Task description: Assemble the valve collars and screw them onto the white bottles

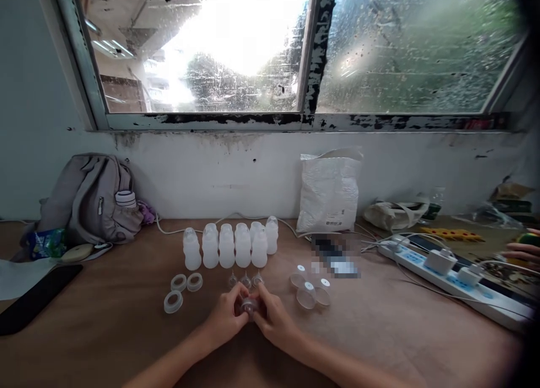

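Note:
My left hand (pixel 228 315) and my right hand (pixel 274 315) meet low in the middle of the head view. Both are closed, with fingertips and thumbs pinching a translucent bottle collar (pixel 248 305) from either side. The fingers partly cover it, and I cannot make out whether a teat sits inside. Just beyond the fingertips stand three clear bottle teats (pixel 246 281), partly hidden by my hands. Left of them lie three translucent collars (pixel 172 302). Several clear round caps (pixel 306 298) with white round spots rest to the right. Behind, several frosted baby bottles (pixel 226 247) stand upright in a row.
A grey backpack (pixel 101 202) leans on the wall at left, near a black phone-like slab (pixel 37 298). A white plastic mailer (pixel 329 191) stands behind a blurred-out item (pixel 335 256). At right lie a power strip (pixel 455 278) with cables and another person's hand (pixel 525 250).

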Available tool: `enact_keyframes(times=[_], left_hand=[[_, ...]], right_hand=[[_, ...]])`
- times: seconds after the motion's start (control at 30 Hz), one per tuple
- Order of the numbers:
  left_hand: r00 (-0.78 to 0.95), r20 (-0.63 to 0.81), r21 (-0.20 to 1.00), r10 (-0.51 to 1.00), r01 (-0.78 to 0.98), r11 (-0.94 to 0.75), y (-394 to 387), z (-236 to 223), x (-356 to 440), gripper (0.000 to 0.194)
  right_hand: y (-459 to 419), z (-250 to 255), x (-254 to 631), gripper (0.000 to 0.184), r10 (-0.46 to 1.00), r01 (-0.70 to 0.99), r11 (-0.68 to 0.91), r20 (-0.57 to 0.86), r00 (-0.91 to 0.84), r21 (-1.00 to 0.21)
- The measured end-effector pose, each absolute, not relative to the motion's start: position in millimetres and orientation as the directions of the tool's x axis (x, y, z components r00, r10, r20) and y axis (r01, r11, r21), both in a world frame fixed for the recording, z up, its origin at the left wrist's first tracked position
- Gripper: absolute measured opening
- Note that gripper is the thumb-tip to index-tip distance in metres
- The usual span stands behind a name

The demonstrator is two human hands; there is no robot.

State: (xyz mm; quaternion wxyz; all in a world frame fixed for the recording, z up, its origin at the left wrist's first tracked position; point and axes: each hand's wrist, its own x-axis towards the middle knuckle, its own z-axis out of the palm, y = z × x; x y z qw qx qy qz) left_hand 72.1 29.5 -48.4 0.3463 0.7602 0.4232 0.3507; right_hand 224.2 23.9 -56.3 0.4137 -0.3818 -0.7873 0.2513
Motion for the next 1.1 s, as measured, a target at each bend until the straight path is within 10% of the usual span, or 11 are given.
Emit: enact_keyframes(times=[1.1], left_hand=[[0.362,0.224,0.846,0.905,0.388,-0.364,25.3,-40.5,69.8,0.015]], right_hand=[[22.5,-45.8,226.0,0.010,0.872,0.358,0.468,0.356,-0.336,-0.808]])
